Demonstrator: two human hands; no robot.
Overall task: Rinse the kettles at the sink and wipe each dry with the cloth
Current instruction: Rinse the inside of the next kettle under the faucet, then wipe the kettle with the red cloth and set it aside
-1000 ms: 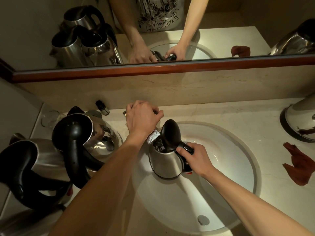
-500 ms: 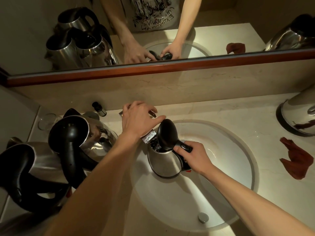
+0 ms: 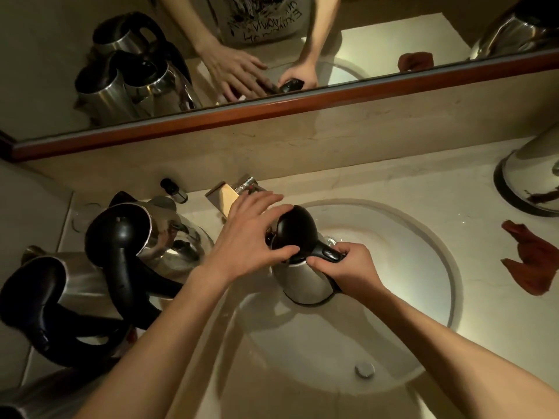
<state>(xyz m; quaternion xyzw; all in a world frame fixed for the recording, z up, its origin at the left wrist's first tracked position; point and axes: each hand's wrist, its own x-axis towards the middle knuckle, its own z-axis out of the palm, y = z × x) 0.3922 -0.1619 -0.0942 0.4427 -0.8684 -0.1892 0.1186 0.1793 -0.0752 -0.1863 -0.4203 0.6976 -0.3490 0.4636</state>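
Right hand [image 3: 351, 267] grips the black handle of a small stainless-steel kettle [image 3: 305, 282] standing upright in the white round sink basin [image 3: 423, 267], its black lid [image 3: 295, 228] raised. Left hand [image 3: 251, 237] lies with fingers spread against that lid, thumb at the rim. Rust-red crumpled cloth [image 3: 532, 261] lies on the beige marble counter [image 3: 393, 186], well right of the sink.
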